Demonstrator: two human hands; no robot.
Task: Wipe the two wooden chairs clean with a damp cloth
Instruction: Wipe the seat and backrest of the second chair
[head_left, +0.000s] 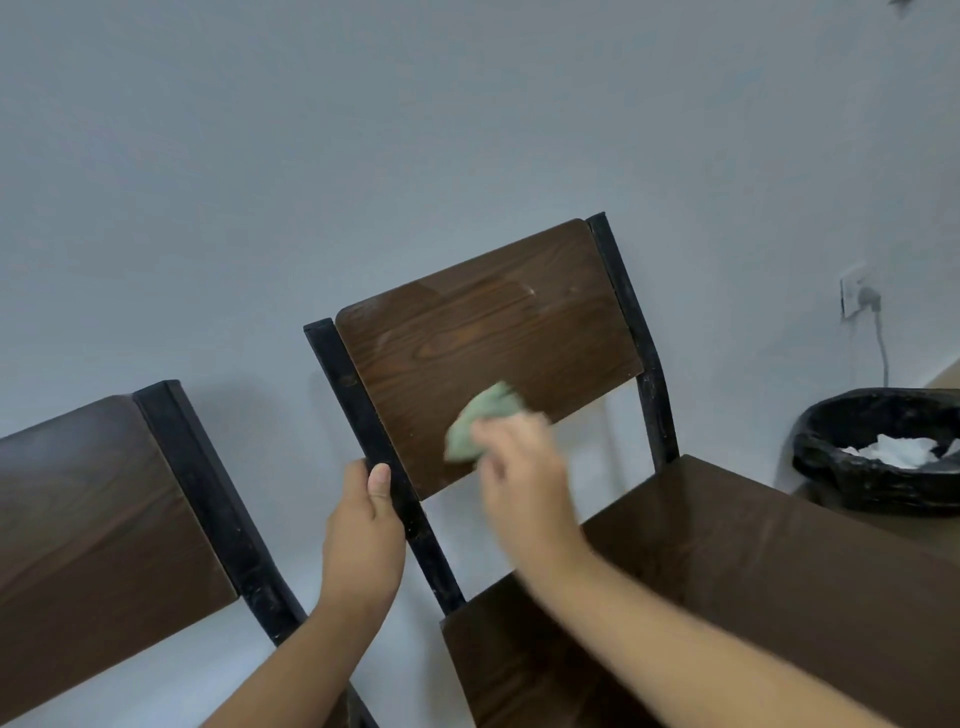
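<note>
Two dark wooden chairs with black metal frames stand against a pale wall. The right chair's backrest (488, 332) fills the middle of the view, with a damp sheen across its upper part; its seat (727, 597) runs to the lower right. My right hand (519, 467), blurred, presses a bunched pale green cloth (483, 426) against the backrest's lower edge. My left hand (363, 525) grips the black left post (343, 379) of that chair. The second chair's backrest (98, 525) is at the lower left, untouched.
A bin lined with a black bag (878, 457), white paper inside, stands on the floor at the right, just beyond the seat. A wall socket with a plug and cable (862, 301) is above it. The pale wall is directly behind both chairs.
</note>
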